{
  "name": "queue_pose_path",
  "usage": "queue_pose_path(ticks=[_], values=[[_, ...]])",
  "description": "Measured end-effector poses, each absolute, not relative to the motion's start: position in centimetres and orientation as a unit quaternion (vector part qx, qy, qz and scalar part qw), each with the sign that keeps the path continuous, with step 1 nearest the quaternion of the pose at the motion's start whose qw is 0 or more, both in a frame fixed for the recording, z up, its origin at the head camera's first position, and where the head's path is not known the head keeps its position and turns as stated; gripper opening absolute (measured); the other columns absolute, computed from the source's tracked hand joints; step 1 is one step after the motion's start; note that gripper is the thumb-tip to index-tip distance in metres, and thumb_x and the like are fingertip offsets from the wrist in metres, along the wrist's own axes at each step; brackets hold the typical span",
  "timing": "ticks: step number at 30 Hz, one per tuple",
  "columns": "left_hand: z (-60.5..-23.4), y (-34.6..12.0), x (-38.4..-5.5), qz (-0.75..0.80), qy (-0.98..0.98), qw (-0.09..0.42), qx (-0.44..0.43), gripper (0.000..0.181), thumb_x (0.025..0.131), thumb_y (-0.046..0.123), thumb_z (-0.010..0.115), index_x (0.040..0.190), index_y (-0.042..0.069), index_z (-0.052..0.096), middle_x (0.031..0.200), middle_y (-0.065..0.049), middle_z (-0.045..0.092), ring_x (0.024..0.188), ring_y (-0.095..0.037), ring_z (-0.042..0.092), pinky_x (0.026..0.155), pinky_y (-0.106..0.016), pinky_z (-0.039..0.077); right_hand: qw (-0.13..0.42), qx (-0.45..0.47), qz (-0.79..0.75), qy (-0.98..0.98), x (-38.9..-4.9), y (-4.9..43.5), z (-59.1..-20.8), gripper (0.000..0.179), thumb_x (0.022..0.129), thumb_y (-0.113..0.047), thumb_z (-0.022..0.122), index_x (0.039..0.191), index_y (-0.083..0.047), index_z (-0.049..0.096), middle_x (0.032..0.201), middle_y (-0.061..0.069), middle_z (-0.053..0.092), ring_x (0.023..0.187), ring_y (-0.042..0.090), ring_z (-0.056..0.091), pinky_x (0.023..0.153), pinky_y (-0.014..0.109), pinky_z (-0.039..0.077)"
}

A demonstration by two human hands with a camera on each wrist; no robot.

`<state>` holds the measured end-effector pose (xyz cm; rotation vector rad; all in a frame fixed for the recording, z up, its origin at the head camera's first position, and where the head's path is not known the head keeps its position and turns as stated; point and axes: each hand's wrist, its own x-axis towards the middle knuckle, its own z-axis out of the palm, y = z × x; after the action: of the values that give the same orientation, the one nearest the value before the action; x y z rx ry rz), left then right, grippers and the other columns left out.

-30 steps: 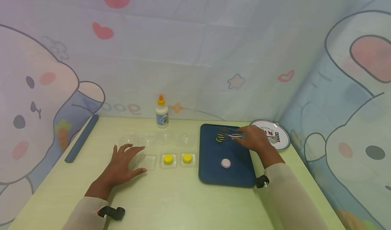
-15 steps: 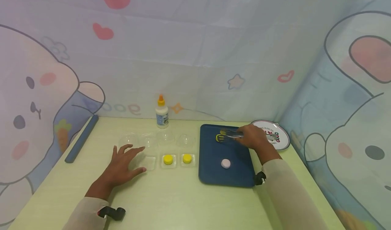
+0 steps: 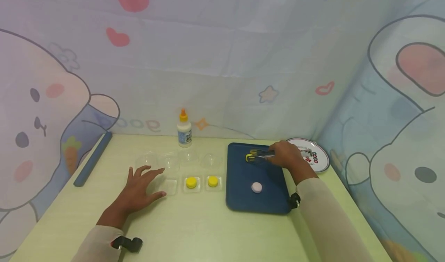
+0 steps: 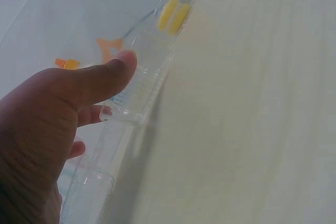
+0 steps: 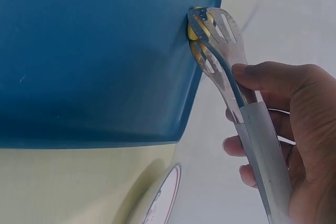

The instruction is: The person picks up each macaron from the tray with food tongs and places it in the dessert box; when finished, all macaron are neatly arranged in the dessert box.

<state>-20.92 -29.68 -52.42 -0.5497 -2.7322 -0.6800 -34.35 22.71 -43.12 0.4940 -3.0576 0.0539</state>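
My right hand [image 3: 286,155] grips metal tongs [image 5: 257,140]. Their slotted ends are around a yellow macaron [image 3: 248,158] near the back of the blue tray [image 3: 240,196]; the slots partly hide it. A pale pink macaron [image 3: 256,187] lies farther forward on the tray. My left hand [image 3: 140,190] is spread beside a clear plastic box base [image 3: 169,187], its thumb and fingers well apart. In the left wrist view, the thumb [image 4: 113,77] overlaps the clear plastic; whether it touches cannot be seen.
Two more clear bases hold yellow macarons [image 3: 191,182]. Behind them stand several clear domed lids [image 3: 210,160]. A white glue-like bottle [image 3: 184,133] with an orange tip is at the back. An oval plate [image 3: 321,159] sits right of the tray, and a blue-grey bar [image 3: 93,159] lies far left.
My right hand has shifted slightly left, and the tong ends have come closer together around the yellow macaron. My left hand keeps its place.
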Motion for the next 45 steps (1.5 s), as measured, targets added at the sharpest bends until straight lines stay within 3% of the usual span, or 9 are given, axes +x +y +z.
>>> queue_pose_path(ticks=[5, 21, 30, 40, 45], values=[[-52.5, -29.7, -20.9, -0.234, -0.942, 0.140, -0.193, 0.078, 0.090, 0.039, 0.089, 0.157, 0.017, 0.056, 0.149, -0.017, 0.070, 0.149, -0.049, 0.041, 0.117, -0.094, 0.008, 0.010, 0.151, 0.021, -0.988, -34.3, 22.5, -43.1, 0.037, 0.096, -0.038, 0.083, 0.121, -0.012, 0.083, 0.112, 0.007, 0.082, 0.096, 0.026, 0.075, 0.086, 0.052, 0.063], [-52.6, -29.7, -21.1, -0.232, -0.942, 0.145, -0.196, 0.077, 0.090, 0.037, 0.089, 0.156, 0.017, 0.056, 0.148, -0.016, 0.070, 0.149, -0.049, 0.042, 0.117, -0.095, 0.009, 0.032, 0.169, 0.052, -0.984, -33.8, 22.3, -43.1, 0.037, 0.094, -0.041, 0.083, 0.124, -0.018, 0.084, 0.117, 0.008, 0.082, 0.102, 0.030, 0.076, 0.083, 0.052, 0.063], [-52.6, -29.8, -21.2, -0.237, -0.943, 0.135, -0.191, 0.077, 0.090, 0.037, 0.089, 0.157, 0.018, 0.056, 0.149, -0.017, 0.069, 0.150, -0.049, 0.041, 0.118, -0.094, 0.008, 0.046, 0.220, 0.055, -0.973, -32.7, 20.0, -42.1, 0.032, 0.094, -0.039, 0.083, 0.120, -0.021, 0.085, 0.108, 0.003, 0.084, 0.086, 0.020, 0.074, 0.070, 0.042, 0.059], [-52.6, -29.8, -21.1, -0.238, -0.944, 0.134, -0.187, 0.076, 0.090, 0.037, 0.089, 0.157, 0.018, 0.057, 0.150, -0.016, 0.069, 0.151, -0.048, 0.041, 0.118, -0.093, 0.008, 0.058, 0.255, 0.060, -0.963, -31.2, 17.4, -41.2, 0.034, 0.096, -0.039, 0.081, 0.124, -0.021, 0.084, 0.106, 0.003, 0.084, 0.082, 0.018, 0.073, 0.067, 0.040, 0.058], [-52.7, -29.8, -21.2, -0.239, -0.944, 0.135, -0.185, 0.077, 0.090, 0.037, 0.089, 0.157, 0.019, 0.056, 0.150, -0.015, 0.069, 0.151, -0.048, 0.041, 0.119, -0.093, 0.008, 0.058, 0.274, 0.073, -0.957, -30.7, 16.0, -40.9, 0.030, 0.095, -0.037, 0.081, 0.121, -0.022, 0.084, 0.095, -0.002, 0.083, 0.071, 0.012, 0.064, 0.061, 0.035, 0.052]])
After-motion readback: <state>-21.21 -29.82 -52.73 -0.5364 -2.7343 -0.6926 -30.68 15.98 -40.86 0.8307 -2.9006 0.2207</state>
